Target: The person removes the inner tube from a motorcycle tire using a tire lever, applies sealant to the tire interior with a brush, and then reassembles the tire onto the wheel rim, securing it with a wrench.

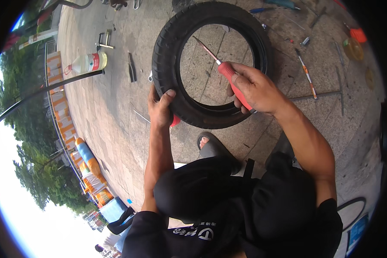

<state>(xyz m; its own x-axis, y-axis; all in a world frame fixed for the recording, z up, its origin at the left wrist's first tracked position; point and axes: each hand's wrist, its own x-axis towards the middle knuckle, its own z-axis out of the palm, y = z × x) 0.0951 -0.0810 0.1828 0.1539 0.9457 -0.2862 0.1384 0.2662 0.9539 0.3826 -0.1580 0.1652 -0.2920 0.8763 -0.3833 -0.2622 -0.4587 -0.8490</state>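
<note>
A black rubber tire [210,13] lies on the pavers in front of me. My left hand [161,107] grips its left side, thumb on the sidewall. In my right hand [256,90] is a red-handled screwdriver [226,72], its shaft angled up and left over the tire's opening. A red object [174,121] is partly hidden beside my left hand. Just left of the tire lie a wrench [150,75] and pliers [131,66].
A bottle of pale liquid [88,63] and a metal tool [104,43] lie left. An orange-handled tool [306,75], a socket [305,41] and a yellowish container [352,49] are right. Barriers [61,103] line the left side; another person [107,243] is at lower left.
</note>
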